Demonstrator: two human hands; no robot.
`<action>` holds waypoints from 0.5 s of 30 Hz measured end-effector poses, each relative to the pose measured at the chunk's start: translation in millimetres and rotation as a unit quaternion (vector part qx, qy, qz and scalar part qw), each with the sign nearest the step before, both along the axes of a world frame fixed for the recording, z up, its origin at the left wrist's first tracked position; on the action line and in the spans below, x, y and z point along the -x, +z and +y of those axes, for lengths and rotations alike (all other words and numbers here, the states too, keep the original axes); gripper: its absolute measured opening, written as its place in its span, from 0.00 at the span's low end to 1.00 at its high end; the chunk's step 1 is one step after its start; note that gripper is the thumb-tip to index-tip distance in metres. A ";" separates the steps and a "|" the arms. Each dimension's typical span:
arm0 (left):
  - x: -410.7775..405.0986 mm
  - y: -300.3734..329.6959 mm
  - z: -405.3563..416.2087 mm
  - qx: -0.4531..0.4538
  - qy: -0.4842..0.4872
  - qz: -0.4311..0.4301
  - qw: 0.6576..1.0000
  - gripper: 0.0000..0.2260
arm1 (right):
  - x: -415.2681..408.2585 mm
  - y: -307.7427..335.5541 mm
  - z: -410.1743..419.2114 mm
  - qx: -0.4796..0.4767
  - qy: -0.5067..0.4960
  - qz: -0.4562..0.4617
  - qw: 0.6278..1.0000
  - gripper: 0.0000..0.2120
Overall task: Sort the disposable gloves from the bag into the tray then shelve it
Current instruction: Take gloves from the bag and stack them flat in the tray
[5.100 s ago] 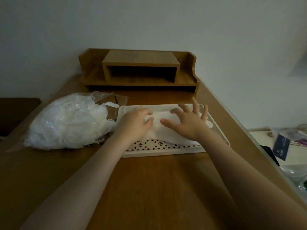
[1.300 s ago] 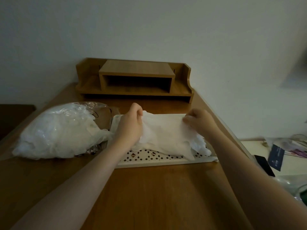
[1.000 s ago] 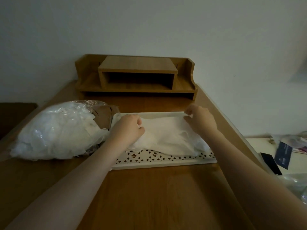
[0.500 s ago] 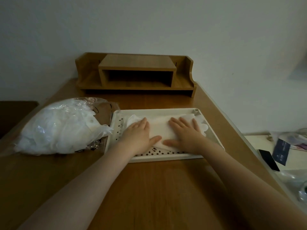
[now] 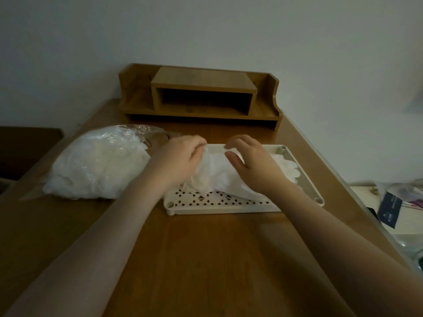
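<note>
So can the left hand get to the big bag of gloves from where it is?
Probably yes. The left hand is pinching a glove over the tray, and the bag lies right beside it on the table with nothing between them. It would have to let go of the glove first.

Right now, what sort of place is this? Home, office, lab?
Probably a home desk or study corner, not a lab. A wooden desk stands against a plain wall with a small wooden desktop shelf at the back; a low side surface to the right holds loose papers and a card. Dim room lighting.
</note>
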State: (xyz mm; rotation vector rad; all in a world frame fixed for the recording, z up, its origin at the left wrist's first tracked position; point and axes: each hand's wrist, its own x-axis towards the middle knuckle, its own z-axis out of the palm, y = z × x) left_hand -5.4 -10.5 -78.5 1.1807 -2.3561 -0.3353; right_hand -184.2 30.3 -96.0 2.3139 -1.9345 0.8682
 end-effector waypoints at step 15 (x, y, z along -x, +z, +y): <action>-72.1 18.9 -44.2 -0.061 0.024 0.133 0.989 0.12 | -97.7 -12.9 -58.7 -0.147 0.117 0.073 0.980 0.20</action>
